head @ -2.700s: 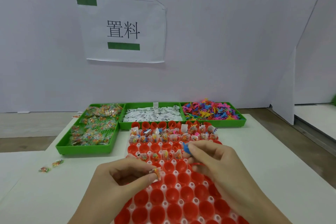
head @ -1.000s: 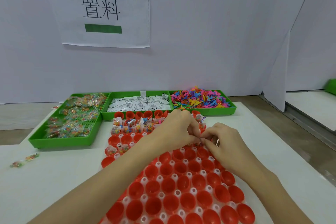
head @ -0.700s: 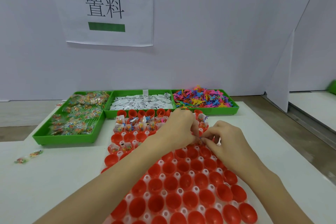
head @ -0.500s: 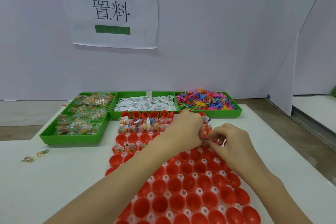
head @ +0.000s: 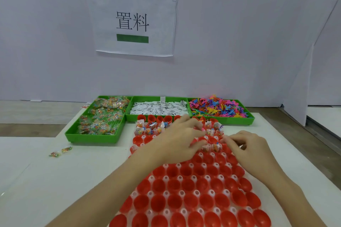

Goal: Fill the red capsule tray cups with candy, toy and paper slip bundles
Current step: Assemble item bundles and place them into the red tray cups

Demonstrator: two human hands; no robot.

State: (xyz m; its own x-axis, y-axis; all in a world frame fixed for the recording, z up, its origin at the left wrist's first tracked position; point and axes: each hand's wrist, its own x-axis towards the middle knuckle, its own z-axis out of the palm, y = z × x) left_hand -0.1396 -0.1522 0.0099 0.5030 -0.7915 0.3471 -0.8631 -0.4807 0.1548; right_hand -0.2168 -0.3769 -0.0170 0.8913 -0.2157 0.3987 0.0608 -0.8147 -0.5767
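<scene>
Head view: red capsule tray (head: 193, 188) at the bench's near edge, far rows filled, near cups empty. Left hand (head: 181, 142) and right hand (head: 245, 146) work the third row, fingers curled over a bundle (head: 215, 147); actual grip cannot be told. Bundles look light, crinkly, slippery; best pinched at the wrapper top. Candy bin (head: 97, 121), slip bin (head: 158, 109) and toy bin (head: 219, 109) line the far edge.

Both forearms bare, no sleeves; left hand (head: 177, 142), right hand (head: 245, 145) ungloved.
</scene>
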